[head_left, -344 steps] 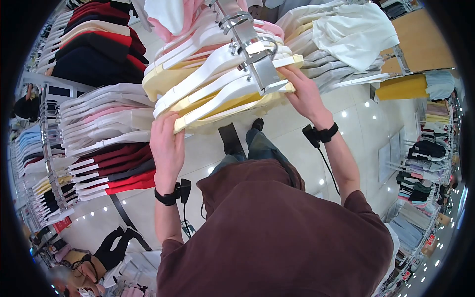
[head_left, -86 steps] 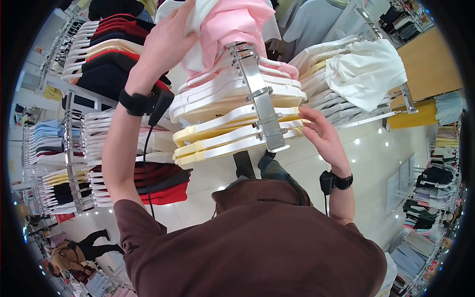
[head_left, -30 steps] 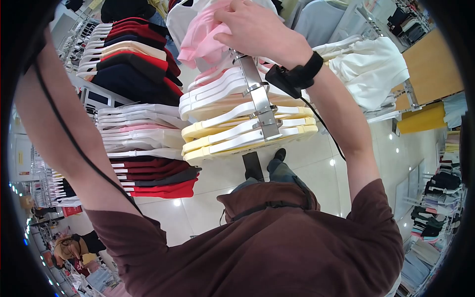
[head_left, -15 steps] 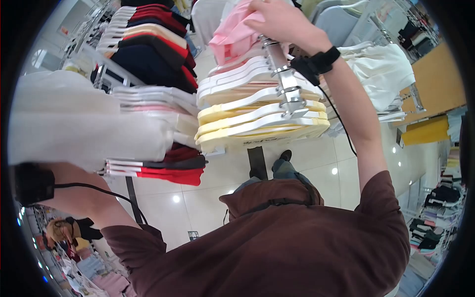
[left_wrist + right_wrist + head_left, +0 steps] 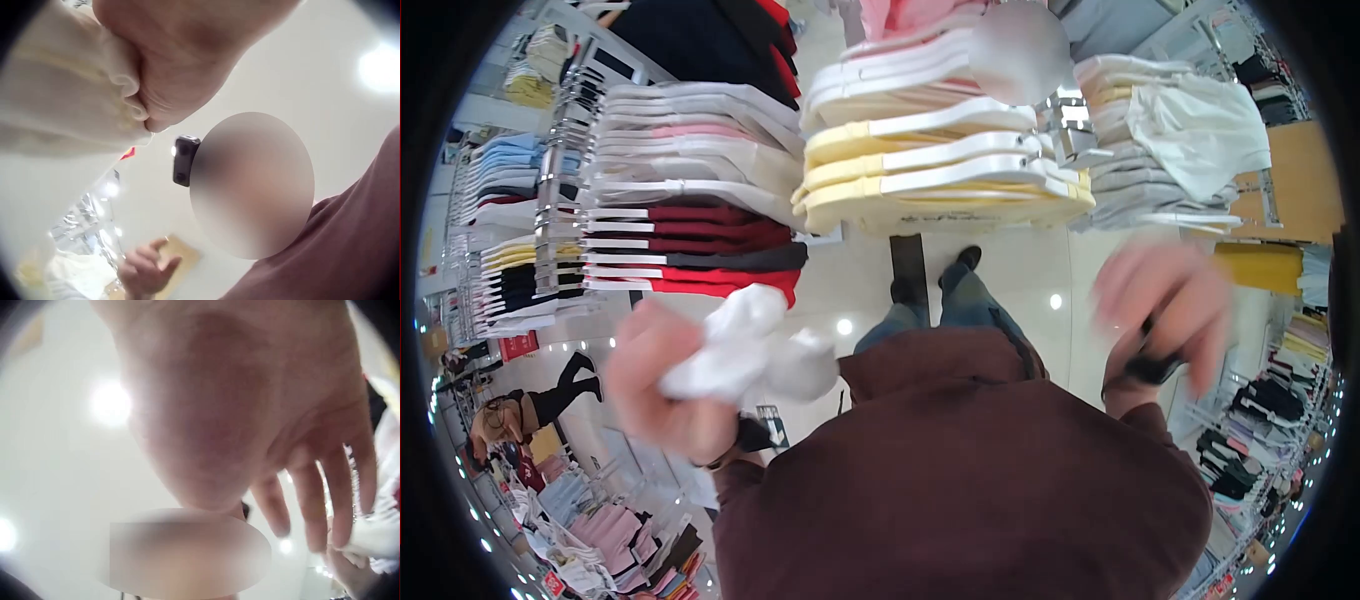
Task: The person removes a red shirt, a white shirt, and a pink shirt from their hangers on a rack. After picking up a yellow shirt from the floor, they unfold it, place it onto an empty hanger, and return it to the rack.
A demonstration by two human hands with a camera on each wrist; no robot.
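Observation:
My left hand grips a bunched white garment in front of my chest, left of centre. The left wrist view shows thin white cloth with a wavy edge coming out of that hand's grasp. My right hand is blurred in the head view, raised at the right and apart from the rack. Its fingers are extended and hold nothing in the right wrist view. Ahead, yellow tops on white hangers hang from a metal arm, with pink cloth behind.
To the left hang white tops and dark red and black tops. White and grey clothes hang at the right. Further racks line both sides. A person is at the lower left. Pale tiled floor lies below.
My right hand has left the pink cloth and drawn back to the right. My left hand has brought the white garment from the far left toward my chest, now bunched. The view has shifted.

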